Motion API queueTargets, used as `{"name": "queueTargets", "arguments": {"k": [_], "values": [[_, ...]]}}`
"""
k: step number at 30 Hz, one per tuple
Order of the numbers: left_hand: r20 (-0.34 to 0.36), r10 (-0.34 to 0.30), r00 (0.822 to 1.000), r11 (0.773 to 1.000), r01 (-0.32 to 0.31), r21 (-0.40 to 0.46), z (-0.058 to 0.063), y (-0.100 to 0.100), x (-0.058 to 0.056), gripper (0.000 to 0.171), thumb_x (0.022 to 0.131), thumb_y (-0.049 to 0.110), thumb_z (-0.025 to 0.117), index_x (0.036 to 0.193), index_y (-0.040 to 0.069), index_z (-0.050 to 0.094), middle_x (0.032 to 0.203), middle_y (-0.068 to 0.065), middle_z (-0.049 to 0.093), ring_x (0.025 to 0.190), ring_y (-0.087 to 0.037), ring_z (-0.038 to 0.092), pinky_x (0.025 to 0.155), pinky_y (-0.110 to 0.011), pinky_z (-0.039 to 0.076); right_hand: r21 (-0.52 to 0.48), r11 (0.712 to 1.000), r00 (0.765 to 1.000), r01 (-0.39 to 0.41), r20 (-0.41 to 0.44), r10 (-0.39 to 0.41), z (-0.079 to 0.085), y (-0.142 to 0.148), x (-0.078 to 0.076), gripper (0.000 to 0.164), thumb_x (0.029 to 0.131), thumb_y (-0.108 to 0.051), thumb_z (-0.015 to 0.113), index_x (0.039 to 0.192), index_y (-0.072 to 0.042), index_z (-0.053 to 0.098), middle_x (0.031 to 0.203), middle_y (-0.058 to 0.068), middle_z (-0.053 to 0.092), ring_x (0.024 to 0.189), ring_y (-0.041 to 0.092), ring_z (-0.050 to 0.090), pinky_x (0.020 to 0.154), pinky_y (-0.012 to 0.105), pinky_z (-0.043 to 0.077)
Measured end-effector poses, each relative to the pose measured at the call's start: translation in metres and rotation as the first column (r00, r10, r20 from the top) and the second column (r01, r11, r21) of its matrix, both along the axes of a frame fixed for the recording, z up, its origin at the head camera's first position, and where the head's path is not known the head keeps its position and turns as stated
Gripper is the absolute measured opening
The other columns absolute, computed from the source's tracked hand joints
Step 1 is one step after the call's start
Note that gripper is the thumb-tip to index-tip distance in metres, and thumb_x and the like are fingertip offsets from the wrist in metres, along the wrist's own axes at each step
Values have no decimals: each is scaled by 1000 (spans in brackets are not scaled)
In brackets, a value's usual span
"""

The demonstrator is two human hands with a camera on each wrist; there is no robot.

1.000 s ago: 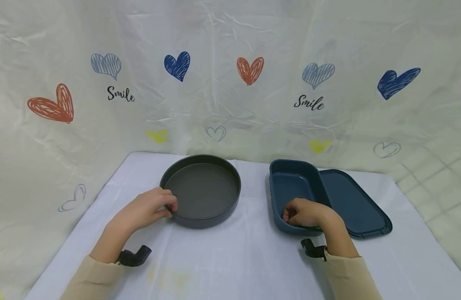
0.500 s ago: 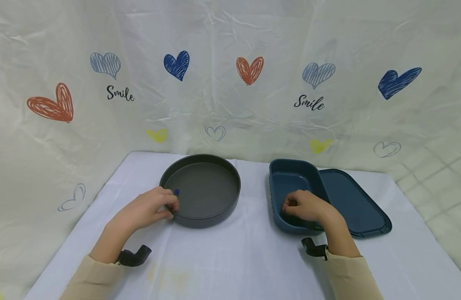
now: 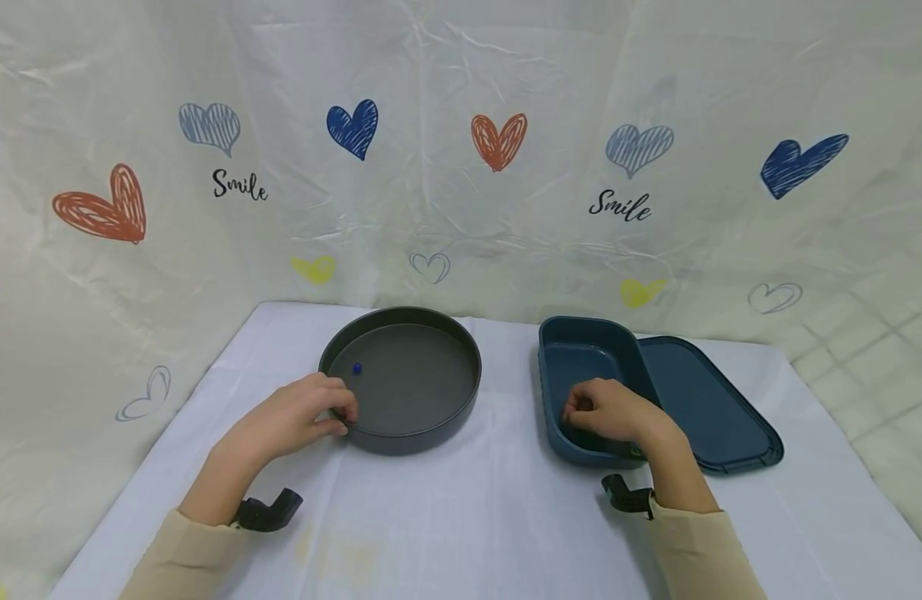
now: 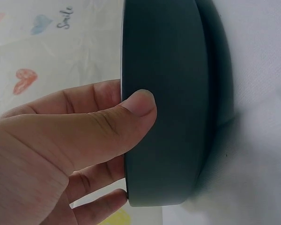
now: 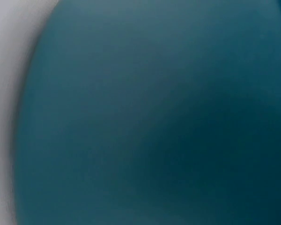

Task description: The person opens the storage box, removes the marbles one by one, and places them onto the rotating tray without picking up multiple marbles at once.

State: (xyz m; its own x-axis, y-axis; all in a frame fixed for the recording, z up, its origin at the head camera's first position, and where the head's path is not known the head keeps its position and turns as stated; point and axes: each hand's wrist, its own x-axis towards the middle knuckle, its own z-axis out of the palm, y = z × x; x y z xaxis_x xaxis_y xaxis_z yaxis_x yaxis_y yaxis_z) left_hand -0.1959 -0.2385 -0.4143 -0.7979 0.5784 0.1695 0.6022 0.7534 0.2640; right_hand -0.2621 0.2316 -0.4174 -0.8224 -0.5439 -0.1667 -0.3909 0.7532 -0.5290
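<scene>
A round dark grey baking pan [image 3: 412, 379] stands at the middle left of the table. My left hand [image 3: 296, 414] pinches its near-left rim; in the left wrist view the thumb [image 4: 140, 103] lies on the outer wall, with fingers behind the rim. Inside the pan, near its left wall, is a small blue ball [image 3: 358, 368]. To the right, my right hand [image 3: 611, 410] reaches down into a deep blue rectangular container [image 3: 581, 343], knuckles up and fingers bent. Whatever its fingertips touch is hidden. The right wrist view shows only the container's blurred outer wall [image 5: 84, 117].
A flat blue lid [image 3: 719, 408] lies against the container's right side. Under the right wrist, a small yellow-green spot [image 3: 637, 452] shows at the container's near end. White cloth [image 3: 461, 517] covers the table; a printed sheet [image 3: 431, 208] hangs behind.
The blue ball came into view beside my left fingers, then moved away toward the pan's far side. My right hand rose slightly inside the container; the left hand stayed on the rim.
</scene>
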Motion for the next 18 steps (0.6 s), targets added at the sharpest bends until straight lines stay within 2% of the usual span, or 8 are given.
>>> {"name": "queueTargets", "arguments": {"k": [7,11,15,18], "values": [[7,11,1000,1000,-10,-3,-1,-1,0,27,78,11,84,88,29,68,90,20,59,91,-10,55,81,-33,50,-57,997,994,43,-94,-48,-1,0,-2,3,92,-14,66,95,-12,66,83,-3,64,73,13,56,67,32,48],[-11,-3,1000,1000,3,0,-1,-2,-1,26,78,9,84,88,28,68,90,19,60,91,-11,54,81,-33,50,-107,989,984,100,-137,-115,-2,0,-3,6,93,-12,64,99,-12,67,89,-3,67,81,13,60,73,33,51],[-10,-9,1000,1000,9,2,-1,-2,-2,26,78,8,84,88,27,68,90,17,61,91,-12,55,81,-34,50,-196,967,968,164,-157,-196,1,-2,-2,10,96,-15,63,105,-12,67,95,-1,68,84,16,62,73,34,52],[0,-3,1000,1000,3,-3,-1,-2,-1,26,79,8,83,88,27,68,91,17,61,91,-12,55,81,-34,50,-292,940,963,178,-147,-228,3,-7,0,14,98,-20,63,108,-11,67,97,2,69,82,18,64,71,34,54]]}}
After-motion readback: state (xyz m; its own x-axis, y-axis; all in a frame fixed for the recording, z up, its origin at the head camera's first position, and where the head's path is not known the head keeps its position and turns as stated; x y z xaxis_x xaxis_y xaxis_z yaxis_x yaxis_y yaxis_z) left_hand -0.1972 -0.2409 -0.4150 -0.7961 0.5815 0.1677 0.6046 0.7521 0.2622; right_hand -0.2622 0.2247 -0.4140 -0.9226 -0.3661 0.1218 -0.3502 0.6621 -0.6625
